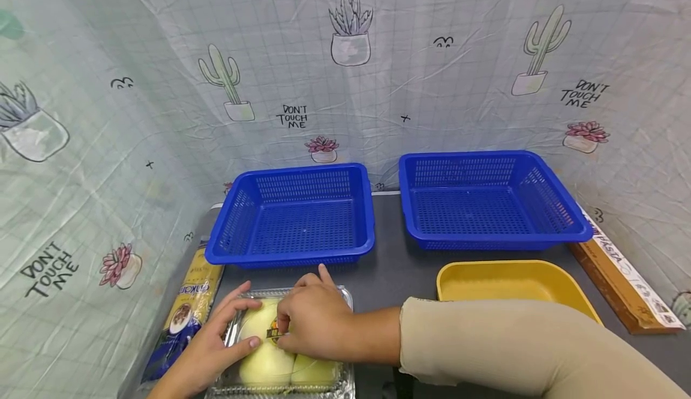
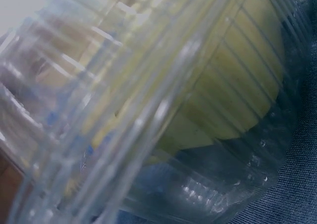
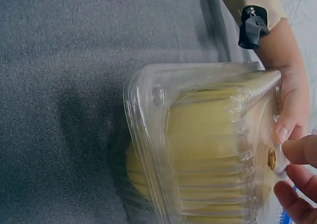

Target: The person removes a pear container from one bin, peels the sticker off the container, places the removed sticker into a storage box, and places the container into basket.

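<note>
A clear plastic clamshell box [image 1: 348, 381] holds several large, smooth, pale yellow-green pieces of produce [image 1: 264, 363], which also show through its ribbed wall in the left wrist view. On the lid is a small dark and gold sticker [image 3: 271, 157]. My right hand [image 1: 315, 315] is over the lid, its thumb and fingertips pinching at the sticker's edge. Thumb and fingers spread, my left hand [image 1: 216, 339] rests on the lid's left part, the thumb close to the sticker.
Two blue baskets [image 1: 305, 261] [image 1: 496, 240] stand at the back. A yellow tray [image 1: 502, 276] is at the right, partly behind my right sleeve. At the left lies a yellow and blue packet [image 1: 189, 303]; at the far right, a long brown and white pasta box [image 1: 626, 279].
</note>
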Demonstrator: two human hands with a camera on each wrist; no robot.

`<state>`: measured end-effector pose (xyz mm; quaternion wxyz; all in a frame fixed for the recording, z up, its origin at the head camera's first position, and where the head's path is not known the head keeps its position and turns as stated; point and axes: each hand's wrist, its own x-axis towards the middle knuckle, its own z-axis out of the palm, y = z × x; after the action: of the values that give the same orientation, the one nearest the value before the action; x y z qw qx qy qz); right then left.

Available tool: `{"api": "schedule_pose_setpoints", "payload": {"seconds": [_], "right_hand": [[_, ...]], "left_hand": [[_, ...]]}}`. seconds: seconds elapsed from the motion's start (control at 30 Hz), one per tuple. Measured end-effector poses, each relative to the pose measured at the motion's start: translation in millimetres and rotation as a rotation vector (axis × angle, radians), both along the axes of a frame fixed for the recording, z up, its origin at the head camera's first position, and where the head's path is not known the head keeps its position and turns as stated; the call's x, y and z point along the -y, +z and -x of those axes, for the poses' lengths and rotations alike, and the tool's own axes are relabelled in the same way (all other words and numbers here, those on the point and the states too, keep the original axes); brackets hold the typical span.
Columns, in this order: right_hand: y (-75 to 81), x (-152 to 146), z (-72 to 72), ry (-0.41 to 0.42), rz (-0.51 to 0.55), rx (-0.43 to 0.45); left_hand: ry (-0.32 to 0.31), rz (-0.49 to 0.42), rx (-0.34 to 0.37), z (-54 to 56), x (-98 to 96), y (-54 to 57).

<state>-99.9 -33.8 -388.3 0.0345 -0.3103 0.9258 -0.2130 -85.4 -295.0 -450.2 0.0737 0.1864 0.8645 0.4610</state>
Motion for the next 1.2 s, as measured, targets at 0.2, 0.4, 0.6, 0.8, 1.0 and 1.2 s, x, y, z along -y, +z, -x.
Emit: {"api": "schedule_pose_setpoints", "payload": {"seconds": [0.2,0.4,0.6,0.8,1.0,1.2], "right_hand": [[-1.7,-1,1.5,0.004,0.027,-0.017],[-2.7,-3,1.6,-0.021,0.078,0.01],[-2.3,-3,2.4,-0.026,0.062,0.015],[-1.1,-5,2.3,-0.026,0.088,-0.008],[0.4,-11,0.3,-0.009,0.186,0.047],[4.0,-35,0.8,0.012,0.243,0.097]], "left_hand": [[0.003,-0.005,0.013,-0.5,0.5,0.1],[0.002,-0.009,0.024,-0.4,-0.1,-0.3],[0.01,-0.013,0.026,-0.7,-0.2,-0.7],[0.007,-0.009,0.013,-0.2,0.2,-0.9],[0.004,-0.015,0.004,0.3,0.3,-1.8],[0.009,-0.013,-0.002,0.2,-1.0,-2.3]]}}
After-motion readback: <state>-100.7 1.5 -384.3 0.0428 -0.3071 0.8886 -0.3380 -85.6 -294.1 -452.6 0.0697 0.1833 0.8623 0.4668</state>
